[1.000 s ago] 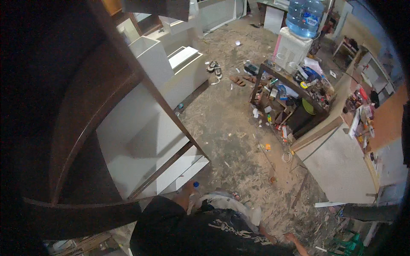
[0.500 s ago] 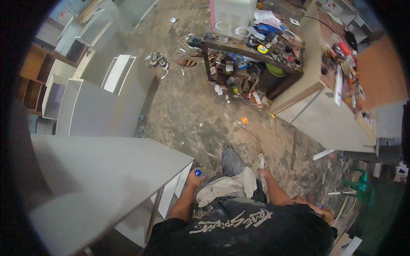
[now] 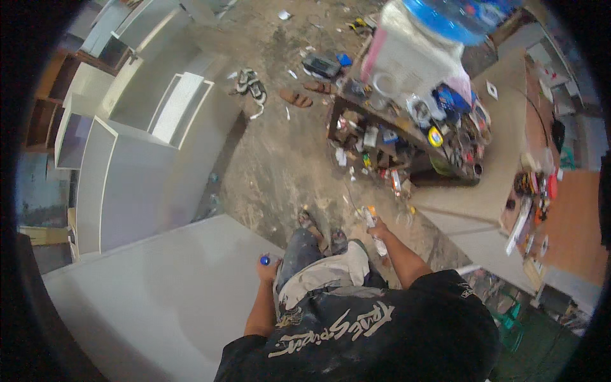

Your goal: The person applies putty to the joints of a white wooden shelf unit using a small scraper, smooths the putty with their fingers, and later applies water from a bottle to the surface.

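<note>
My left hand (image 3: pixel 267 270) is closed around an object with a round blue top (image 3: pixel 265 260); the rest of it is hidden by the fingers. That hand is over the right edge of a large pale grey panel (image 3: pixel 159 286). My right hand (image 3: pixel 380 229) is stretched forward and closed on a slender white object (image 3: pixel 380 246), whose exact kind I cannot make out. Orange and white show just beyond the fingers, and I cannot tell whether they belong to it. Below that hand lies the dusty floor (image 3: pixel 273 165).
Pale cabinet carcasses (image 3: pixel 140 184) stand at left. Ahead is a cluttered low workbench (image 3: pixel 407 121) bearing a white crate (image 3: pixel 407 48) and a blue water jug (image 3: pixel 458 19). Brown sandals (image 3: pixel 296 97) and shoes (image 3: pixel 251 86) lie on the floor. A cabinet (image 3: pixel 490 146) blocks the right.
I have stepped forward and the view has turned, so the workbench appears closer and the water jug shows. My right hand has reached forward; my left still grips the blue-topped object.
</note>
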Demonstrator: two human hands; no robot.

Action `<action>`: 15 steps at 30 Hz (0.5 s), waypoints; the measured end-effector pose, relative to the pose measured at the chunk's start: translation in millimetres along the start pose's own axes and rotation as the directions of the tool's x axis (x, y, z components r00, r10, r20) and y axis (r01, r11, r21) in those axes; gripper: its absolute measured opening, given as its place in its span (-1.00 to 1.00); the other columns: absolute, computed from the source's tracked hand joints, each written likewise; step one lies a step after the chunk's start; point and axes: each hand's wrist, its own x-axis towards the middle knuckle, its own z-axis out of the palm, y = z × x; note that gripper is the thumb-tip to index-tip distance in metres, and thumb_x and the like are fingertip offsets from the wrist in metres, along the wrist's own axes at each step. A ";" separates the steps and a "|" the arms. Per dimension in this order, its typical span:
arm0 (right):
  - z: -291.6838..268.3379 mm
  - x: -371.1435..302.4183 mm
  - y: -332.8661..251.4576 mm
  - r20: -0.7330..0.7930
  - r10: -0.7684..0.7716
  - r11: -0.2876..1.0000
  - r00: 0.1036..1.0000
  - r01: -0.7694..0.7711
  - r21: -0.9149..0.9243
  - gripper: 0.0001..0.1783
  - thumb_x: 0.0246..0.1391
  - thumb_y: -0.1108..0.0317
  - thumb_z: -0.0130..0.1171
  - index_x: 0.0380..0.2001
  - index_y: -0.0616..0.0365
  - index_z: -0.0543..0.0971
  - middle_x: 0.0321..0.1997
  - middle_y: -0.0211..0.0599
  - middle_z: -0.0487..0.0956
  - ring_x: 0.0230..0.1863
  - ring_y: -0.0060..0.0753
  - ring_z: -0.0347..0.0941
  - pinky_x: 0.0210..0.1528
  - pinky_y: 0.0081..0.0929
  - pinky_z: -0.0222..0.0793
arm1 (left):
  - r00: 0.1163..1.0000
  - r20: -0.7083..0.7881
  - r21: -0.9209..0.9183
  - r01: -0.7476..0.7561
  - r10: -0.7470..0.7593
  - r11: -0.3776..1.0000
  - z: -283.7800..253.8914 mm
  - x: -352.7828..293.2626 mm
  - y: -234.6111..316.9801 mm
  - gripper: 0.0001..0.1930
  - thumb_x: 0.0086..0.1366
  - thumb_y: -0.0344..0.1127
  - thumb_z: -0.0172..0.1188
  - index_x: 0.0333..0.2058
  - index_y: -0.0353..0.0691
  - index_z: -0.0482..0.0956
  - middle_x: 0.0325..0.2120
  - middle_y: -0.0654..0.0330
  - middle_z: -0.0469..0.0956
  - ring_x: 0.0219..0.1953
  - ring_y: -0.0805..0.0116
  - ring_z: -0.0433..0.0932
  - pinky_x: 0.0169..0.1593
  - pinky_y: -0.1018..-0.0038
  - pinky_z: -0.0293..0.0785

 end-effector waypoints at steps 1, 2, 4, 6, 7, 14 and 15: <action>-16.2 23.9 -1.0 -0.052 -0.040 0.999 0.998 0.039 -0.018 0.03 -0.26 0.21 0.37 0.31 0.32 0.20 0.20 0.24 0.47 0.26 0.10 0.41 0.27 -0.20 0.33 | 1.000 -0.002 -0.036 0.012 -0.012 0.999 5.7 15.3 8.6 -0.39 -0.16 -0.13 0.58 -0.11 -0.24 0.59 -0.22 0.06 0.66 -0.15 0.11 0.64 -0.03 0.24 0.54; -41.8 57.3 15.5 -0.138 -0.079 0.997 0.987 0.075 -0.036 0.02 -0.26 0.19 0.37 0.31 0.33 0.20 0.19 0.24 0.48 0.25 0.10 0.42 0.26 -0.19 0.34 | 0.999 0.037 -0.014 -0.036 0.037 0.999 20.9 41.2 25.4 -0.38 -0.17 -0.13 0.58 -0.11 -0.25 0.58 -0.25 0.07 0.66 -0.17 0.11 0.64 -0.05 0.24 0.53; -57.5 104.6 -18.9 -0.193 -0.118 0.993 0.974 0.111 -0.049 0.00 -0.25 0.15 0.37 0.28 0.35 0.25 0.16 0.24 0.51 0.22 0.11 0.44 0.24 -0.18 0.36 | 0.995 0.057 0.091 -0.084 0.079 0.992 21.8 82.8 19.8 -0.37 -0.18 -0.14 0.59 -0.12 -0.27 0.57 -0.32 0.08 0.65 -0.22 0.12 0.63 -0.08 0.25 0.53; -39.0 131.0 -81.4 -0.166 -0.094 0.995 0.982 0.089 -0.035 -0.05 -0.26 0.11 0.36 0.23 0.36 0.33 0.12 0.22 0.53 0.19 0.13 0.47 0.22 -0.17 0.38 | 0.998 0.068 0.094 -0.003 -0.003 0.996 -3.9 124.1 -24.1 -0.37 -0.21 -0.12 0.60 -0.14 -0.27 0.56 -0.31 0.07 0.66 -0.24 0.09 0.63 -0.09 0.25 0.54; -40.5 144.1 -108.6 -0.114 -0.089 0.984 0.989 0.070 -0.161 -0.09 -0.26 0.07 0.37 0.17 0.37 0.40 0.12 0.22 0.54 0.18 0.15 0.47 0.22 -0.16 0.38 | 0.997 0.078 0.061 0.019 -0.024 0.998 -6.8 153.8 -25.7 -0.36 -0.22 -0.11 0.60 -0.16 -0.26 0.56 -0.30 0.06 0.66 -0.24 0.08 0.63 -0.10 0.25 0.54; -86.3 214.3 -213.2 -0.142 -0.205 0.975 0.968 0.188 -0.121 -0.02 -0.26 0.06 0.39 0.24 0.35 0.34 0.15 0.24 0.51 0.18 0.16 0.44 0.21 -0.13 0.37 | 0.993 0.068 0.130 0.089 -0.099 0.988 5.4 330.1 164.7 -0.34 -0.19 0.03 0.58 -0.15 -0.25 0.60 -0.27 0.02 0.66 -0.21 -0.03 0.62 -0.07 0.25 0.54; -121.2 237.4 -227.9 -0.260 -0.262 0.963 0.929 0.234 -0.135 0.02 -0.26 0.02 0.38 0.26 0.37 0.31 0.14 0.31 0.50 0.19 0.23 0.44 0.21 -0.12 0.38 | 0.999 0.014 0.056 -0.039 0.038 0.998 25.0 363.2 211.3 -0.33 -0.19 0.05 0.57 -0.16 -0.27 0.61 -0.27 0.01 0.66 -0.20 -0.03 0.62 -0.06 0.25 0.54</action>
